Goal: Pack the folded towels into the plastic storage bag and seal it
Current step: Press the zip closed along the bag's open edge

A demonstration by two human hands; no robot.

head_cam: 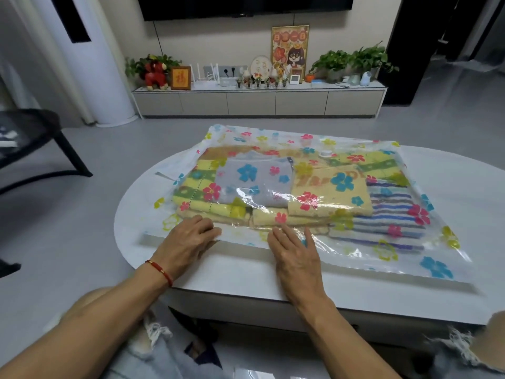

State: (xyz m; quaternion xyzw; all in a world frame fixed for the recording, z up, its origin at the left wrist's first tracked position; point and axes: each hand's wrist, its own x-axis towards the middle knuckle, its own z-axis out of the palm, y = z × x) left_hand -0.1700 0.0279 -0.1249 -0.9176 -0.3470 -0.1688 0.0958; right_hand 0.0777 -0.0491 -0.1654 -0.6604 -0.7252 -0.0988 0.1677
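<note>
The folded towels (276, 192) were already packed inside the plastic storage bag (437, 266) on the bench (246, 283), so sealing was judged under way. Both hands, the left hand (188, 242) and the right hand (296, 253), were laid flat with straight fingers on the bag's near edge, gripping nothing. Firm pressing along that edge toward the right corner was judged to be needed next.

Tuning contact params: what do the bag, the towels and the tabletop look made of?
Storage bag: thin clear plastic film, glossy; glare, wrinkles, printed flowers.
Towels: soft terry-like cloth, matte, thick folded edges.
Tabletop: smooth hard white slab, satin; stone or laminate, cannot tell.
</note>
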